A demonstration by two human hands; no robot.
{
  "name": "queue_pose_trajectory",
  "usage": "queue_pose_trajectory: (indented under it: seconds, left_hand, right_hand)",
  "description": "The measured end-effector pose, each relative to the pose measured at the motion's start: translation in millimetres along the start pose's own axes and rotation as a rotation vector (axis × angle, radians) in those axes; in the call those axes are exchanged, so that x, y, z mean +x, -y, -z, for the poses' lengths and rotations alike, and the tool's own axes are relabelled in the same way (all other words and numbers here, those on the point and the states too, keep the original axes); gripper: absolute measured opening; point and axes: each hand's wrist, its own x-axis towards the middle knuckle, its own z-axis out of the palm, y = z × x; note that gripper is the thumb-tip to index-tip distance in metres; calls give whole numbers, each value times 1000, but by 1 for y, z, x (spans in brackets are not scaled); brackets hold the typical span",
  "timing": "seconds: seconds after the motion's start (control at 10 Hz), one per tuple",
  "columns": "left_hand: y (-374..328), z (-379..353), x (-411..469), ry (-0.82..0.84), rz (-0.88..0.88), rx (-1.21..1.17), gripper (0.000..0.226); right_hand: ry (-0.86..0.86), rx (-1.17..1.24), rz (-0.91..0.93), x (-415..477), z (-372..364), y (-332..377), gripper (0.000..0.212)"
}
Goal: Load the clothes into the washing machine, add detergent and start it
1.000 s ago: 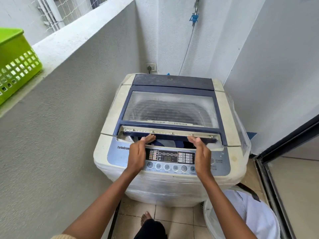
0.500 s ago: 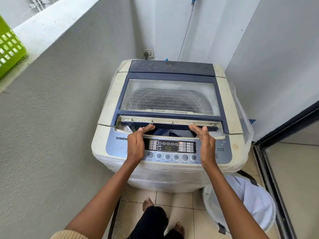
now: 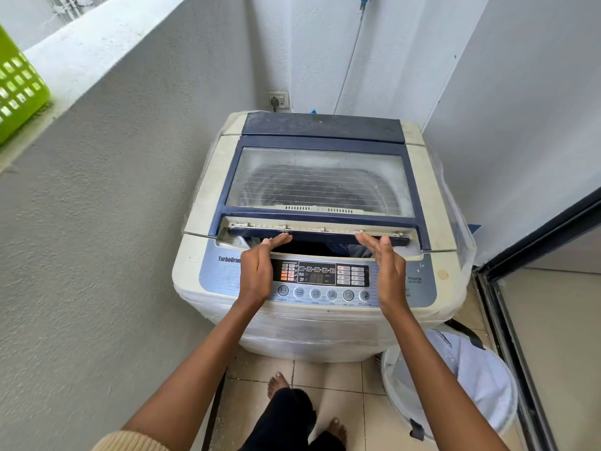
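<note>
The left hand (image 3: 257, 271) and right hand (image 3: 387, 271) touched the front edge of the blue, clear-windowed lid (image 3: 320, 141) of the white washing machine (image 3: 208, 196) with straight fingers, gripping nothing. The lid sat open a crack over what looked like dark clothes (image 3: 338, 248) in the tub. Closing it seemed the step; next, 1 finger would press a round grey button (image 3: 315, 293).

The cream-and-blue top-loading washing machine (image 3: 208, 196) stands upright on the tiled floor (image 3: 328, 375), its blue-framed transparent lid (image 3: 320, 182) lowered almost flat, leaving a narrow gap at the front edge through which dark clothes (image 3: 338, 247) show inside.
</note>
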Motion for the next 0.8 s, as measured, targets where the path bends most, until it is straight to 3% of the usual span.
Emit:
queue_pose_trajectory:
  seconds: [0.5, 0.8]
  left_hand:
    - [0, 1, -1, 3, 1, 32, 50]
    - [-6, -1, -1, -21, 26, 75, 40]
  right_hand:
    - [-36, 7, -31, -1, -3, 1, 59]
    - [-54, -16, -122, -3, -4, 13, 43]
